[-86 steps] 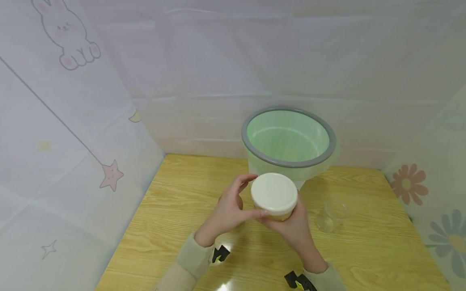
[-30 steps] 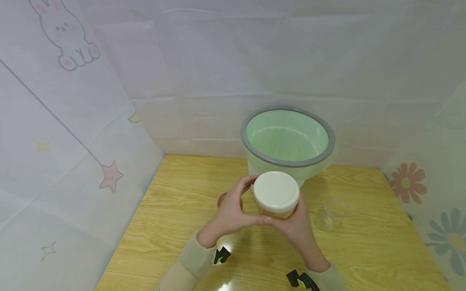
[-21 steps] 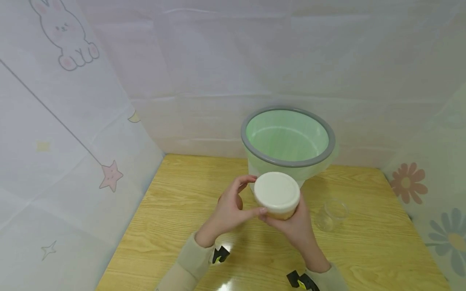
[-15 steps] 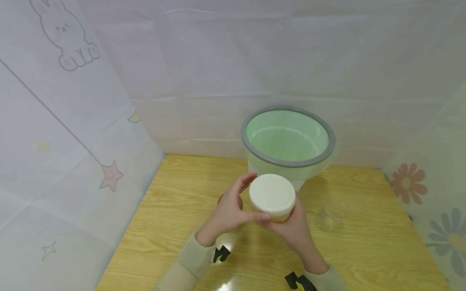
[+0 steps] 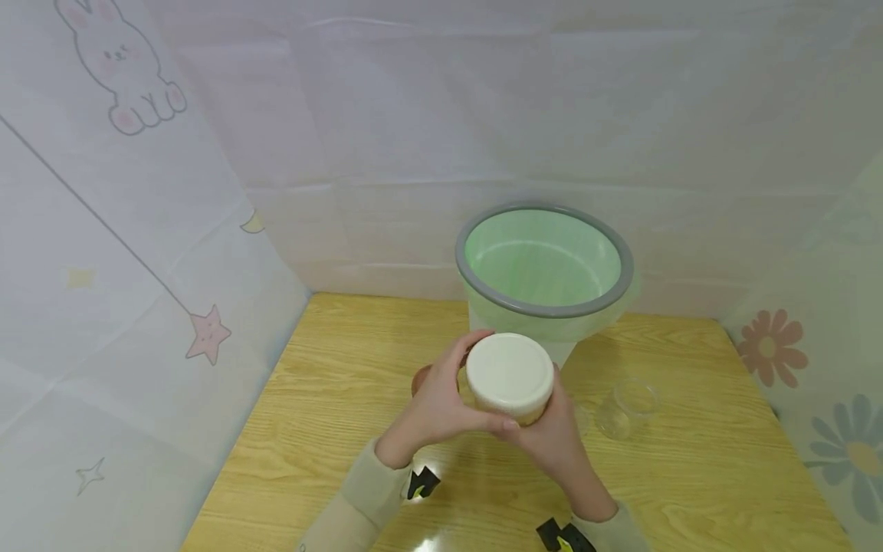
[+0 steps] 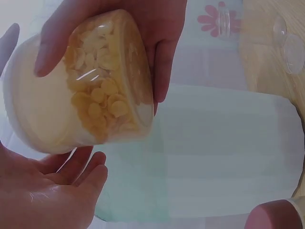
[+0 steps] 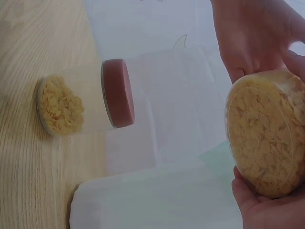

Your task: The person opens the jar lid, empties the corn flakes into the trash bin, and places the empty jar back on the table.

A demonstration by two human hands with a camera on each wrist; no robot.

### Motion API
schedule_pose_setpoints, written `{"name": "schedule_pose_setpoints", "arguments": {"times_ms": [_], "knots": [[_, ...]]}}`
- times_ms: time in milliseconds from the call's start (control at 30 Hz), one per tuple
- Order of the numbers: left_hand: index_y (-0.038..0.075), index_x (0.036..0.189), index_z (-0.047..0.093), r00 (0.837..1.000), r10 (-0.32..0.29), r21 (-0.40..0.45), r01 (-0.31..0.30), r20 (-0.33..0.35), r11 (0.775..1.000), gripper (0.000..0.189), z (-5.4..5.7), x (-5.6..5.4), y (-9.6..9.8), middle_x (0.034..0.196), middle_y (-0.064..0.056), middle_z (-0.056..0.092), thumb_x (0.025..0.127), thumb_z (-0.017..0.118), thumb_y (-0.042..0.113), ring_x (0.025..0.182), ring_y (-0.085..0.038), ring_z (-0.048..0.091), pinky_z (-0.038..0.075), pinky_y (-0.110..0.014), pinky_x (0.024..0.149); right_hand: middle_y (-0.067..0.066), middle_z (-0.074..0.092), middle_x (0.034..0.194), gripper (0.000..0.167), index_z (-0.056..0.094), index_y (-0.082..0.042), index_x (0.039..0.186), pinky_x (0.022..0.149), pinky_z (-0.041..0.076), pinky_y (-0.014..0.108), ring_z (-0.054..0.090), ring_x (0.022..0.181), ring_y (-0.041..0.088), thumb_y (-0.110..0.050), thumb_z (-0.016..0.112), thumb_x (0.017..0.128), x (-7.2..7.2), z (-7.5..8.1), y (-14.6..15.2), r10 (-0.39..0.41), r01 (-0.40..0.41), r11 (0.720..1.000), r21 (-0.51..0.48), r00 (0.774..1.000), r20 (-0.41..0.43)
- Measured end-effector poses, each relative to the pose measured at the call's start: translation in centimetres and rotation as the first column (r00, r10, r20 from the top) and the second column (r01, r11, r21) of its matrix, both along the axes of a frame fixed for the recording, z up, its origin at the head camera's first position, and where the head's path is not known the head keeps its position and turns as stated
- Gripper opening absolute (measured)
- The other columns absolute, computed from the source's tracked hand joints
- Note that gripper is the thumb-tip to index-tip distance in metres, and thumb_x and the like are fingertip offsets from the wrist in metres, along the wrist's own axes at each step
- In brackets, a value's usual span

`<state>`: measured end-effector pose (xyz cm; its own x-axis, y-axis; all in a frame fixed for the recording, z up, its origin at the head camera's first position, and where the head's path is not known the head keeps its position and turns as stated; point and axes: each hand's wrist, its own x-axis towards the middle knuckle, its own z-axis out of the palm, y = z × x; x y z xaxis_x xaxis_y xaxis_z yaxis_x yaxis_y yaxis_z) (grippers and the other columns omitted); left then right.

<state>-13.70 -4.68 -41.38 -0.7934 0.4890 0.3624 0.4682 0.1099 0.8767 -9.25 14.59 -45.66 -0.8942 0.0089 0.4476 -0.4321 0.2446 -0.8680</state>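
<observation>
Jointly, left grip (image 5: 436, 405) and right grip (image 5: 552, 438) clamped on jar (image 5: 510, 374), bin rim (image 5: 545, 311) just beyond, tumbler (image 5: 621, 414) apart.

Seen from the head view, a yellowish wood-grained table (image 5: 331, 368) fills six o'clock, catching a bright patch of light (image 5: 425, 545) just past six. A pale, creased back wall (image 5: 386, 115) spans twelve. The left wall (image 5: 62, 330) carries an outlined rabbit (image 5: 131, 77) at ten and a pink star (image 5: 208, 335) near nine; the right wall (image 5: 841, 307) bears a red flower (image 5: 773, 348) just past three and a blue-grey flower (image 5: 858, 458) near four.
</observation>
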Motion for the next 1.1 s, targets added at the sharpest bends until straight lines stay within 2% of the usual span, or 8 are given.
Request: {"name": "schedule_pose_setpoints", "arguments": {"times_ms": [233, 333, 400, 467, 567, 633, 700, 1100], "knots": [[0.013, 0.152, 0.04, 0.998, -0.013, 0.015, 0.014, -0.064, 1.0, 0.094, -0.1, 0.2, -0.6, 0.151, 0.006, 0.046, 0.075, 0.093, 0.021, 0.142, -0.016, 0.038, 0.031, -0.048, 0.116, 0.006, 0.055, 0.136, 0.106, 0.041, -0.012, 0.151, 0.097, 0.045, 0.027, 0.055, 0.12, 0.02, 0.007, 0.095, 0.062, -0.2, 0.1, 0.6, -0.008, 0.012, 0.997, -0.075, 0.999, 0.046], [0.013, 0.15, 0.044, 0.995, 0.006, 0.019, -0.004, -0.095, 1.0, 0.082, -0.2, 0.2, -0.8, 0.149, 0.004, 0.048, 0.082, 0.088, 0.022, 0.107, -0.01, 0.06, 0.036, -0.046, 0.114, 0.004, 0.056, 0.135, 0.103, 0.043, -0.013, 0.15, 0.098, 0.045, 0.028, 0.055, 0.12, 0.02, 0.003, 0.096, 0.063, -0.3, 0.2, 0.7, -0.015, 0.018, 0.998, -0.066, 0.999, 0.047], [0.014, 0.147, 0.046, 0.996, 0.021, 0.023, -0.019, -0.092, 1.0, 0.078, -0.1, 0.1, -0.9, 0.148, 0.004, 0.049, 0.082, 0.088, 0.022, 0.104, -0.006, 0.059, 0.038, -0.041, 0.112, 0.004, 0.057, 0.135, 0.102, 0.045, -0.013, 0.149, 0.098, 0.045, 0.029, 0.055, 0.119, 0.02, 0.002, 0.097, 0.062, -0.2, 0.3, 0.6, -0.011, 0.014, 0.998, -0.061, 0.999, 0.042], [0.015, 0.147, 0.046, 0.997, 0.029, 0.022, -0.028, -0.068, 0.999, 0.081, -0.1, 0.1, -1.0, 0.148, 0.006, 0.049, 0.08, 0.09, 0.022, 0.084, -0.005, 0.056, 0.05, -0.035, 0.096, 0.005, 0.057, 0.134, 0.102, 0.045, -0.012, 0.148, 0.098, 0.045, 0.029, 0.055, 0.119, 0.02, 0.002, 0.097, 0.062, -0.2, 0.4, 0.4, 0.001, 0.001, 0.998, -0.063, 1.0, 0.03], [0.021, 0.149, 0.043, 1.0, 0.013, 0.018, -0.013, -0.016, 1.0, 0.09, 0.0, 0.0, -0.9, 0.147, 0.008, 0.05, 0.074, 0.094, 0.023, 0.115, -0.011, 0.055, 0.052, -0.03, 0.084, 0.006, 0.057, 0.134, 0.102, 0.046, -0.012, 0.148, 0.098, 0.046, 0.027, 0.055, 0.119, 0.021, 0.002, 0.097, 0.061, -0.1, 0.2, 0.0, 0.033, -0.032, 0.998, -0.06, 0.999, 0.012], [0.024, 0.151, 0.04, 1.0, -0.012, 0.019, 0.012, 0.013, 1.0, 0.097, 0.0, 0.0, -0.8, 0.145, 0.008, 0.051, 0.071, 0.096, 0.022, 0.112, -0.014, 0.057, 0.053, -0.033, 0.081, 0.005, 0.056, 0.135, 0.101, 0.046, -0.013, 0.148, 0.098, 0.046, 0.028, 0.055, 0.12, 0.022, 0.002, 0.096, 0.061, 0.0, 0.1, -0.2, 0.064, -0.064, 0.996, -0.059, 0.998, 0.012], [0.026, 0.151, 0.039, 0.999, -0.035, 0.029, 0.034, 0.036, 0.999, 0.102, 0.1, -0.1, -0.6, 0.142, 0.008, 0.053, 0.068, 0.098, 0.02, 0.127, -0.015, 0.051, 0.048, -0.038, 0.097, 0.005, 0.056, 0.135, 0.1, 0.046, -0.015, 0.148, 0.098, 0.047, 0.03, 0.054, 0.12, 0.023, 0.001, 0.096, 0.062, 0.0, -0.1, -0.5, 0.087, -0.085, 0.995, -0.057, 0.996, 0.023], [0.017, 0.156, 0.037, 0.999, -0.036, 0.037, 0.036, -0.001, 0.999, 0.112, -0.1, 0.0, -0.5, 0.142, 0.007, 0.053, 0.064, 0.1, 0.018, 0.129, -0.015, 0.051, 0.042, -0.041, 0.107, 0.004, 0.054, 0.138, 0.104, 0.041, -0.015, 0.152, 0.101, 0.043, 0.029, 0.053, 0.123, 0.021, 0.0, 0.095, 0.064, -0.1, -0.3, -0.3, 0.052, -0.052, 0.999, -0.004, 0.999, 0.013]]}}
